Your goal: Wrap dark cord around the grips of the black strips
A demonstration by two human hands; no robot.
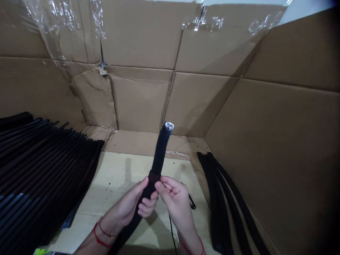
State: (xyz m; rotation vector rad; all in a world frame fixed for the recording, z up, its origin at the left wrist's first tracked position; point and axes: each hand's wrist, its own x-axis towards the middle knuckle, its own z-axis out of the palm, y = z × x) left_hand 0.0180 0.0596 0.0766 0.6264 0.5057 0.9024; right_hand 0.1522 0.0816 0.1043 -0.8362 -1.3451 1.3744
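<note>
The black curved strip (160,150) is positioned above the middle of the pale board (114,177), its upper end tilted right and finished with a shiny metal tip (169,126). A dark brown band (154,176) encircles the strip below that end. The left hand (138,203) is closed around the strip just below the band, thumb along its left side. The right hand (176,200) has thumb and forefinger closed together on the right edge of the band; the remaining fingers are curled. A thin black cord (171,228) hangs beside this hand; its upper attachment is hidden.

The board forms the work surface: flat, cream-coloured, marked with scattered dark specks and soft shadows. Stacked black strips (50,170) lie side by side along its left. Loose black strips (220,202) lie at the right, near the cardboard right wall (284,148).

The cardboard back wall (140,99) stands beyond the board, creased horizontally and split by vertical seams. Clear tape (61,16) covers its upper left portion. A white area (305,9) shows above the wall at upper right.
</note>
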